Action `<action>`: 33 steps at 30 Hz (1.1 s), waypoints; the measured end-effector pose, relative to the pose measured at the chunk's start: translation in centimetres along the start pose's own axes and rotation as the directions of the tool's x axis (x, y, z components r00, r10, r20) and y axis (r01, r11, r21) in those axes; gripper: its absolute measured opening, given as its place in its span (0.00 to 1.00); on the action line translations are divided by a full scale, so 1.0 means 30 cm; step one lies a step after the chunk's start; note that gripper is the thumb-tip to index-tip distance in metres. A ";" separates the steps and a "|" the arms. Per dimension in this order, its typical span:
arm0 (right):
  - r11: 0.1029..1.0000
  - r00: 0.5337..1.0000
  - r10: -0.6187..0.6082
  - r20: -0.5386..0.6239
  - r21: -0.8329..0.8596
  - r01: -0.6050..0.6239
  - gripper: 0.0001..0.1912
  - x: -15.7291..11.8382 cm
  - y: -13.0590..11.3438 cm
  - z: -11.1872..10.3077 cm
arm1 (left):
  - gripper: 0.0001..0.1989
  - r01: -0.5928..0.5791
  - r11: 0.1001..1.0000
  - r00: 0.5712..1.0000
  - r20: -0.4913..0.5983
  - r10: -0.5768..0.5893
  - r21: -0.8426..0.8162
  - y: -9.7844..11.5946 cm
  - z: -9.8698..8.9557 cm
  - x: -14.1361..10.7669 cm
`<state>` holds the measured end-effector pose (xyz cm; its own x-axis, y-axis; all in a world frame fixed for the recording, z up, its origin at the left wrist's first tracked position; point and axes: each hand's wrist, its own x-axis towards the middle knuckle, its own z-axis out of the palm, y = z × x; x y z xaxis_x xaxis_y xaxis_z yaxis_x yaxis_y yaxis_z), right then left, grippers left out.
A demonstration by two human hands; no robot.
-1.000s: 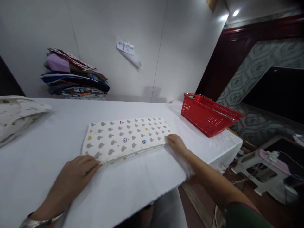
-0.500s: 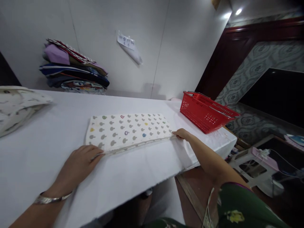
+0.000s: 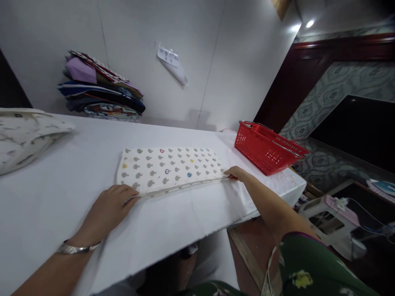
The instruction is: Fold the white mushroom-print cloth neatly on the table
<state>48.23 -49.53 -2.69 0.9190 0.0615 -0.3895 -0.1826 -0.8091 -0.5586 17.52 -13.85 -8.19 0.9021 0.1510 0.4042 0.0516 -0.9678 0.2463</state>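
A folded white cloth (image 3: 173, 168) with grey and coloured mushroom prints lies flat on the white-covered table (image 3: 173, 222). At its near left corner, my left hand (image 3: 114, 207) pinches the layered edge between thumb and fingers. My right hand (image 3: 237, 173) has the near right corner pinched in the same way. The near edge runs between both hands, its layers showing. A silver bracelet (image 3: 78, 248) circles my left wrist.
A red plastic basket (image 3: 267, 150) stands at the table's right end. Folded clothes (image 3: 101, 88) are stacked at the back left. Another printed white cloth (image 3: 27, 137) lies at the far left. Beyond the right end is a white and pink stool (image 3: 331, 216).
The view has shifted slightly. My left hand, still on the cloth's corner, appears a little further right and higher. The right hand keeps its grip.
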 end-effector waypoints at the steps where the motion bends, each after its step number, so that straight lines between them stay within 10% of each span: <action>1: 1.000 1.000 -0.015 -0.010 0.009 0.015 0.12 0.002 0.005 0.001 | 0.16 0.002 1.000 1.000 -0.001 -0.002 0.002 0.001 0.001 -0.001; 33: 0.972 0.989 -0.143 -0.046 -0.193 0.131 0.17 0.012 0.066 0.025 | 0.12 0.176 0.984 0.979 -0.098 -0.177 -0.023 0.081 -0.054 -0.012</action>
<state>47.95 -50.66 -4.48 0.9509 0.1491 -0.2713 0.0107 -0.8917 -0.4525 16.63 -15.93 -6.31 0.8324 0.3389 0.4385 0.1991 -0.9213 0.3340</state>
